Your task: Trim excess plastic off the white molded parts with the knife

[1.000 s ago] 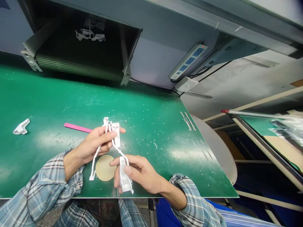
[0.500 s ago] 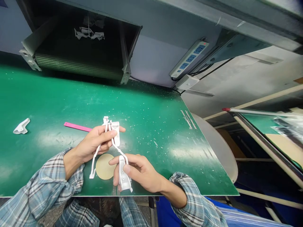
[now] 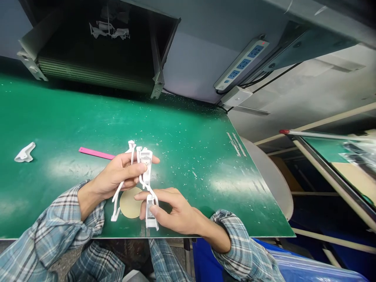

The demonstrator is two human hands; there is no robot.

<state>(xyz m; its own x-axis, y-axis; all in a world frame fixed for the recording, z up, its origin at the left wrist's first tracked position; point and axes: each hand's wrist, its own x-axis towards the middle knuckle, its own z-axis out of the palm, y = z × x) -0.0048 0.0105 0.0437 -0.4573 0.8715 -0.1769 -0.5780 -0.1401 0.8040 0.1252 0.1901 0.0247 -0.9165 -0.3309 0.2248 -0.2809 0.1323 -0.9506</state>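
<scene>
Between my two hands is a white moulded plastic piece (image 3: 146, 172), with shallow housings joined by thin bent runners. My left hand (image 3: 117, 174) pinches its upper housing, thumb on top and a fingertip showing past the right side. A long thin runner (image 3: 115, 207) hangs down left of that hand. My right hand (image 3: 176, 209) grips the lower housing (image 3: 151, 221), thumb on its face and index finger stretched across the runner. Under the hands lies a round beige disc (image 3: 129, 205), partly covered. A pink strip (image 3: 95, 153) lies on the table, its right end behind my left hand.
A loose white plastic part (image 3: 25, 152) lies at the left of the green table (image 3: 182, 129), which is dotted with white specks. Behind stands a conveyor (image 3: 96, 74) carrying more white parts (image 3: 109, 30). A power strip (image 3: 242, 64) is mounted on the wall panel.
The lower housing has tilted and moved slightly up in my right hand. The upper housing has turned a little in my left hand. The camera view has shifted slightly.
</scene>
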